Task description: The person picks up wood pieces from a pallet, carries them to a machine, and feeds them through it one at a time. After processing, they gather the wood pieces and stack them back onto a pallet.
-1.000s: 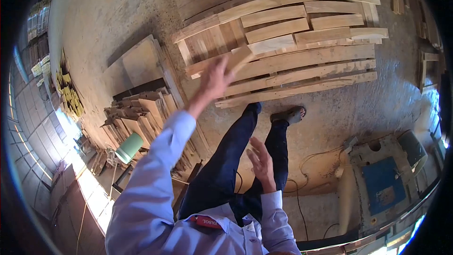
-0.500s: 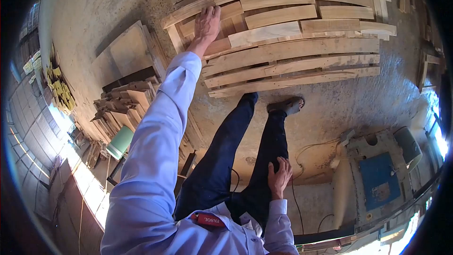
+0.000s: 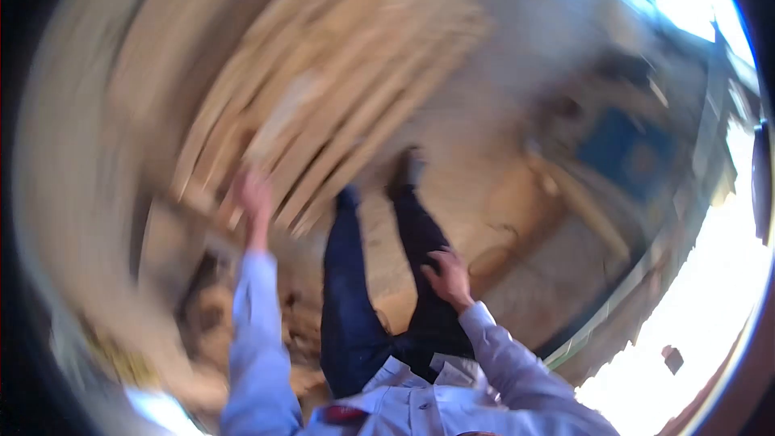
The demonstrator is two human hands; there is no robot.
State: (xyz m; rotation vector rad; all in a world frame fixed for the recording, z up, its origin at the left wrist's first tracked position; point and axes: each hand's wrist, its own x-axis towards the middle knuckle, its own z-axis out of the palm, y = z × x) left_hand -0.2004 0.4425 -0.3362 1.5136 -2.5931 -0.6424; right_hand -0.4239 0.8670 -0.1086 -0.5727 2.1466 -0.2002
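Smeared by motion, my left hand (image 3: 255,195) reaches over the near-left end of a stack of wooden slats (image 3: 355,97). I cannot tell whether its fingers hold anything. A paler wooden piece (image 3: 284,113) lies among the slats just beyond that hand. My right hand (image 3: 449,277) rests on my right leg (image 3: 413,230), above the knee in dark trousers, with its fingers apart and nothing in them.
A pile of wood offcuts (image 3: 214,307) is at the lower left, blurred. To the right stands a machine with a blue panel (image 3: 626,149). My feet are on the floor (image 3: 452,169) close to the near edge of the slats.
The view has swung round, so the slats now slant and sit further left. My left hand appears lower, nearer the stack's left end. My right hand stays on my leg.
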